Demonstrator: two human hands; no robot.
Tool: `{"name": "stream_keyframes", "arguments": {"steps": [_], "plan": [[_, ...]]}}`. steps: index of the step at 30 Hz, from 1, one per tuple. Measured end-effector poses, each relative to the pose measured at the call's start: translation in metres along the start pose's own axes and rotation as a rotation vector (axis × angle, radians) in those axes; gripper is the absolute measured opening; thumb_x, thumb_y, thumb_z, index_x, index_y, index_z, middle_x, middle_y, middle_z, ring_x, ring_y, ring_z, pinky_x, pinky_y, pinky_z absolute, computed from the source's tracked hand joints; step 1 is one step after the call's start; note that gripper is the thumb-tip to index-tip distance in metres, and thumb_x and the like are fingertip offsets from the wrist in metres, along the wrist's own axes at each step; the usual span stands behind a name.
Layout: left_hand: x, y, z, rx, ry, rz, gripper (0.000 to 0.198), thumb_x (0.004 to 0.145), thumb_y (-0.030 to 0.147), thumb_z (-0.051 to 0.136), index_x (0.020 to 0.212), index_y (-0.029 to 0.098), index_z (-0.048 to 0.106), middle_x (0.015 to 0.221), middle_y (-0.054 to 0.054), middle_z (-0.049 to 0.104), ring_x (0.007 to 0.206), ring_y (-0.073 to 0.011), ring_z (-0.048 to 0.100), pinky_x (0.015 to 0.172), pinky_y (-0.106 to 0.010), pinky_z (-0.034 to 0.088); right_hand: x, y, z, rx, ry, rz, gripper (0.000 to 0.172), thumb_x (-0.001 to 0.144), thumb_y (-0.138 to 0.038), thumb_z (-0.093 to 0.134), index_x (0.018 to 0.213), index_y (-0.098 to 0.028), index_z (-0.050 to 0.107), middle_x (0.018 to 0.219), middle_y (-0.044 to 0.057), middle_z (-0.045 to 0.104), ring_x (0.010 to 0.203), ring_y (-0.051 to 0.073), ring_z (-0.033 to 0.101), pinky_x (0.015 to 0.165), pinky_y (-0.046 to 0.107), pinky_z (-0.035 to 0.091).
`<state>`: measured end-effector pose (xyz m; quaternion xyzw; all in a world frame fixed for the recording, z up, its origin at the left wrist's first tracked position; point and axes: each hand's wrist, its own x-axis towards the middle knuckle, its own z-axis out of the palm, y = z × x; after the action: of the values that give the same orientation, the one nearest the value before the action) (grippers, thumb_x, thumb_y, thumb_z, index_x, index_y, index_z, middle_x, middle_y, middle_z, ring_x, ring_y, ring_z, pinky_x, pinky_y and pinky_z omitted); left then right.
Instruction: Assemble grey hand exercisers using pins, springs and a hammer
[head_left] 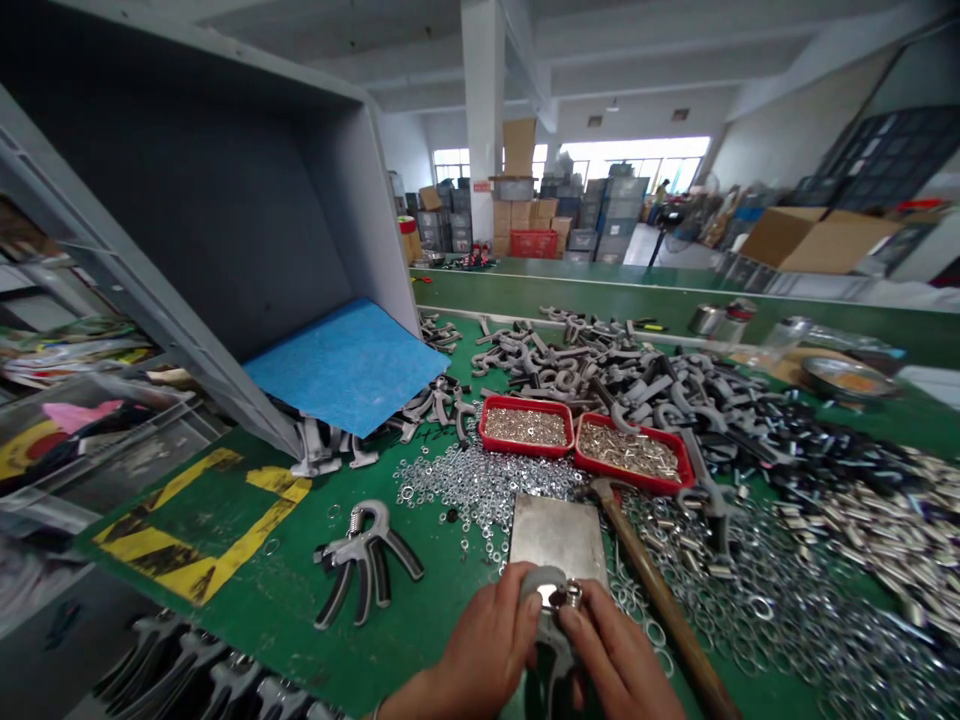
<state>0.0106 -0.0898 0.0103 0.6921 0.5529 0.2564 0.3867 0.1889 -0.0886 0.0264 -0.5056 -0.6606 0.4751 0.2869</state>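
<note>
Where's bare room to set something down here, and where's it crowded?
Bare green mat shows between the assembled hand gripper and the left hand, and around the yellow tape marking. It is crowded right of the steel plate, where washers and grey gripper handles pile up.

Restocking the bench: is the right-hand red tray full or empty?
Full: small silver parts cover the whole floor of the red tray, heaped about level with its rim.

Free passage: bare green tabletop (262, 640) left of the left hand (487, 640), up to a grip trainer (367, 565). Obstructions: a wooden-handled hammer (660, 590) close beside the right hand (619, 665); a steel plate (559, 535) directly ahead; loose washers (480, 490) beyond it.
</note>
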Motion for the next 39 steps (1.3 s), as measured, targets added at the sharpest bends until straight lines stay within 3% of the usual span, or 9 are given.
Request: {"name": "stream_keyframes", "arguments": {"steps": [6, 12, 15, 17, 20, 24, 27, 34, 39], "plan": [[0.003, -0.001, -0.006, 0.051, -0.043, 0.095, 0.043, 0.100, 0.045, 0.024, 0.129, 0.021, 0.045, 0.110, -0.012, 0.068, 0.100, -0.0262, 0.065, 0.088, -0.039, 0.049, 0.009, -0.009, -0.012, -0.044, -0.048, -0.069, 0.032, 0.095, -0.049, 0.045, 0.105, -0.024, 0.061, 0.092, 0.004, 0.072, 0.084, 0.020, 0.067, 0.076, 0.027, 0.050], [0.012, 0.004, -0.014, 0.189, -0.208, 0.279, 0.042, 0.100, 0.042, 0.027, 0.128, 0.021, 0.050, 0.113, -0.012, 0.068, 0.084, -0.0227, 0.069, 0.078, -0.033, 0.051, 0.009, 0.016, -0.002, -0.068, -0.104, -0.006, 0.033, 0.096, -0.045, 0.040, 0.110, -0.021, 0.058, 0.098, 0.008, 0.071, 0.096, 0.023, 0.066, 0.087, 0.032, 0.051], [0.028, 0.004, -0.014, 0.334, -0.238, 0.289, 0.044, 0.101, 0.041, 0.025, 0.132, 0.019, 0.046, 0.117, -0.014, 0.066, 0.082, -0.0229, 0.069, 0.076, -0.034, 0.051, 0.020, 0.026, -0.003, -0.062, -0.075, -0.043, 0.036, 0.098, -0.043, 0.037, 0.119, -0.019, 0.054, 0.106, 0.010, 0.069, 0.100, 0.022, 0.065, 0.092, 0.033, 0.049], [0.049, 0.004, -0.013, 0.425, -0.216, 0.242, 0.045, 0.102, 0.040, 0.021, 0.137, 0.020, 0.041, 0.110, -0.012, 0.069, 0.083, -0.0235, 0.070, 0.075, -0.034, 0.052, 0.039, 0.027, -0.016, -0.120, -0.089, -0.126, 0.037, 0.098, -0.042, 0.038, 0.123, -0.020, 0.053, 0.110, 0.008, 0.068, 0.103, 0.021, 0.065, 0.092, 0.033, 0.049], [0.088, 0.007, -0.015, 0.584, -0.166, 0.239, 0.043, 0.103, 0.039, 0.023, 0.135, 0.021, 0.046, 0.097, -0.009, 0.072, 0.086, -0.0253, 0.070, 0.074, -0.035, 0.052, 0.081, 0.030, -0.061, -0.470, -0.032, -0.237, 0.037, 0.095, -0.040, 0.049, 0.126, -0.021, 0.056, 0.107, 0.006, 0.070, 0.098, 0.020, 0.066, 0.086, 0.031, 0.052], [0.137, 0.022, -0.024, 0.849, -0.092, 0.446, 0.030, 0.099, 0.030, 0.041, 0.095, 0.016, 0.066, 0.090, -0.012, 0.070, 0.087, -0.0270, 0.068, 0.077, -0.037, 0.051, 0.134, 0.045, -0.140, -0.745, 0.202, -0.166, 0.025, 0.093, -0.030, 0.049, 0.094, -0.017, 0.070, 0.099, 0.013, 0.067, 0.101, 0.028, 0.060, 0.093, 0.041, 0.044], [0.177, 0.041, -0.025, 0.884, -0.047, 0.517, 0.021, 0.094, 0.017, 0.047, 0.094, 0.014, 0.067, 0.096, -0.013, 0.069, 0.092, -0.0267, 0.066, 0.081, -0.037, 0.050, 0.163, 0.060, -0.175, -0.885, 0.260, -0.133, 0.022, 0.090, -0.027, 0.053, 0.081, -0.017, 0.070, 0.096, 0.015, 0.065, 0.103, 0.030, 0.057, 0.095, 0.043, 0.041], [0.275, 0.067, 0.012, 0.877, -0.106, 0.546, 0.017, 0.090, 0.012, 0.055, 0.091, 0.012, 0.072, 0.096, -0.014, 0.073, 0.098, -0.0267, 0.067, 0.090, -0.040, 0.047, 0.198, 0.080, -0.172, -1.019, 0.263, -0.151, 0.007, 0.085, -0.019, 0.059, 0.080, -0.019, 0.064, 0.096, 0.012, 0.067, 0.099, 0.026, 0.059, 0.086, 0.034, 0.045], [0.296, 0.053, 0.031, 0.827, -0.087, 0.447, 0.016, 0.088, 0.009, 0.057, 0.083, 0.009, 0.072, 0.090, -0.018, 0.074, 0.092, -0.0308, 0.069, 0.092, -0.050, 0.043, 0.195, 0.091, -0.168, -1.001, 0.305, -0.182, 0.013, 0.092, -0.021, 0.048, 0.089, -0.016, 0.060, 0.102, 0.019, 0.064, 0.102, 0.030, 0.057, 0.087, 0.040, 0.046]]}}
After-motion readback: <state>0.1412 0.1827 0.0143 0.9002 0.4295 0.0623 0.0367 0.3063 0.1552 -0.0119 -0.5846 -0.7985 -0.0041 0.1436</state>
